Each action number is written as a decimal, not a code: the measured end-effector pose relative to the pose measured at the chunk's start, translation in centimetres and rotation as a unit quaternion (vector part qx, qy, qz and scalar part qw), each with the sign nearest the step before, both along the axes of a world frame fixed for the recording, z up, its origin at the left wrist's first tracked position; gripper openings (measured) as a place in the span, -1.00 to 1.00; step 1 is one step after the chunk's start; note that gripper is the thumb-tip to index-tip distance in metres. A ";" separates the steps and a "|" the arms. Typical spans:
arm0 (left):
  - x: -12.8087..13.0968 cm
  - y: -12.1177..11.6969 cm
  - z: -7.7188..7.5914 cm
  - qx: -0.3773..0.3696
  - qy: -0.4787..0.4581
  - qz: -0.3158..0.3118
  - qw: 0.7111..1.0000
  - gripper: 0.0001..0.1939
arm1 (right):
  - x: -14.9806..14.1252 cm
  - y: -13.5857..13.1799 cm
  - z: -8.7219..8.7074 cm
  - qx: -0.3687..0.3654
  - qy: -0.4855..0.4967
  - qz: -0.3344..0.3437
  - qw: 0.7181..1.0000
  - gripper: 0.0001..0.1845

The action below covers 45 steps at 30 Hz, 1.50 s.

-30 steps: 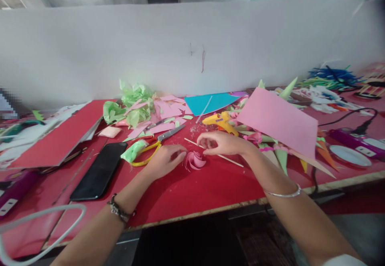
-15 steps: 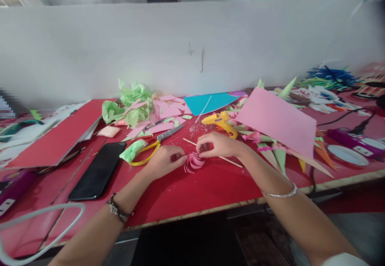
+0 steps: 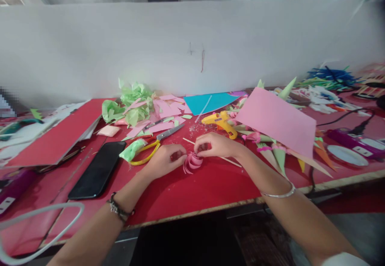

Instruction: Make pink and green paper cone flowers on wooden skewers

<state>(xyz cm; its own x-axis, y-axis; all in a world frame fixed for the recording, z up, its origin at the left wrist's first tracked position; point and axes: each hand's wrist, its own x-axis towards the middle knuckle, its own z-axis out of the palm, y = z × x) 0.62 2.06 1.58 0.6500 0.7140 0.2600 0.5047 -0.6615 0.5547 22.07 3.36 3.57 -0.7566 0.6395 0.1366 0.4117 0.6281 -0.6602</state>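
A pink paper strip cut into a curled fringe (image 3: 193, 162) is pinched between my two hands, just above the red table. My left hand (image 3: 168, 158) grips its left end with thumb and fingertips. On the other end, my right hand (image 3: 215, 145) is closed with the fingers bent. A thin wooden stick (image 3: 230, 161) lies on the table behind and under my right hand. Scissors with yellow handles (image 3: 147, 154) lie open beyond my left hand, and a yellow glue gun (image 3: 221, 122) rests behind my right hand.
Left of my arm lies a black phone (image 3: 98, 170). A pink paper sheet (image 3: 278, 119) covers paper cones at the right. Crumpled green paper (image 3: 136, 101), pink scraps (image 3: 168, 109) and a blue sheet (image 3: 207, 103) sit along the white partition (image 3: 120, 41). Purple power strips lie at both sides.
My right hand has shifted slightly left, and the curled pink fringe has turned a little between my fingers. My left hand stays almost in place.
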 end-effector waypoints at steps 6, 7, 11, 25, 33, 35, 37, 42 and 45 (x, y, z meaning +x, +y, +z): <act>-0.3 0.1 0.1 0.013 0.012 -0.007 1.000 -0.84 | 0.0 0.1 -0.2 -0.001 0.004 -0.004 1.000 -0.90; -0.3 0.1 0.1 0.014 0.013 -0.007 1.000 -0.83 | 0.0 0.0 -0.2 -0.002 0.004 -0.005 1.000 -0.90; -0.3 0.1 0.1 0.015 0.006 -0.010 1.000 -0.83 | 0.0 0.0 -0.2 -0.005 0.007 -0.005 1.000 -0.90; -0.3 -0.1 0.4 -0.076 0.068 -0.073 0.992 -0.76 | -0.1 -0.1 -0.1 -0.043 0.018 -0.008 0.999 -0.91; -0.2 0.1 -0.3 0.003 0.102 -0.028 0.994 -0.95 | -0.1 -0.1 -0.1 -0.031 0.010 -0.013 0.999 -0.90; -0.2 0.3 -0.4 0.020 0.119 -0.013 0.993 -0.91 | -0.1 -0.1 -0.1 -0.024 0.009 -0.012 1.000 -0.90; -0.3 0.4 -0.5 0.027 0.127 -0.011 0.992 -0.87 | -0.1 -0.1 -0.1 -0.022 0.010 -0.010 1.000 -0.89; -0.2 0.5 -0.2 0.043 0.121 0.009 0.992 -0.79 | -0.2 -0.2 -0.1 -0.020 0.008 -0.012 1.000 -0.90; -0.2 0.5 -0.2 0.051 0.117 0.024 0.992 -0.76 | -0.1 -0.1 -0.2 -0.006 0.008 -0.016 1.000 -0.90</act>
